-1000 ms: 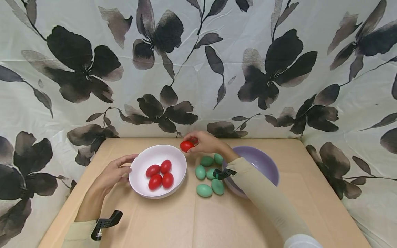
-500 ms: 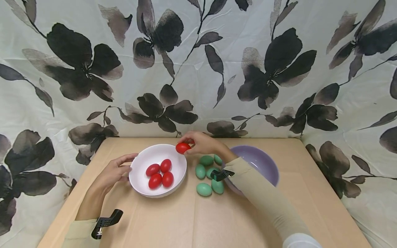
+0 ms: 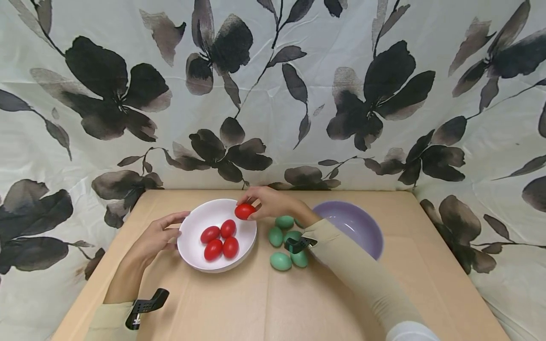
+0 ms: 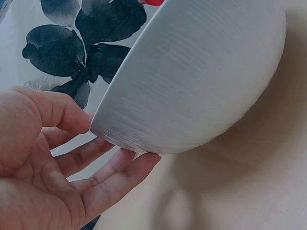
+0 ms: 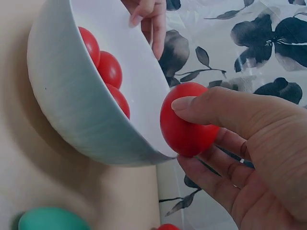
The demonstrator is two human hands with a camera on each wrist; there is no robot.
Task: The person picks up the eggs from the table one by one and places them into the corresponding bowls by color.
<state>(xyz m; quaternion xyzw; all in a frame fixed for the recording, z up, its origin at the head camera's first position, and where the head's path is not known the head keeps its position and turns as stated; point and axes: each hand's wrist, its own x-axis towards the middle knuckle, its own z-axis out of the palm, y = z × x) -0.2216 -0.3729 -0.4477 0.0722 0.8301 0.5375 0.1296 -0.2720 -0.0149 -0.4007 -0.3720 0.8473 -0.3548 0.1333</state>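
My right hand point(image 3: 275, 202) holds a red egg point(image 3: 244, 211) between thumb and fingers, over the right-hand rim of a white bowl point(image 3: 192, 253). In the right wrist view the held egg point(image 5: 184, 127) appears close beside the bowl's rim, the thumb lying across it. Several red eggs point(image 3: 213, 249) lie grouped inside the bowl. At the bowl's left side my left hand point(image 3: 155, 237) grips the rim; in the left wrist view its fingertips point(image 4: 148, 160) press against the bowl's outer wall point(image 4: 192, 81).
Several green eggs point(image 3: 280, 261) lie on the table point(image 3: 213, 308) right of the white bowl, some partly hidden by my right wrist. A purple bowl point(image 3: 362, 227) stands beyond them, partly behind my forearm. Floral cloth point(image 3: 273, 94) hangs behind the table.
My right hand has carried the red egg left and slightly nearer, from beside the white bowl to over its rim. The left hand stays on the bowl.
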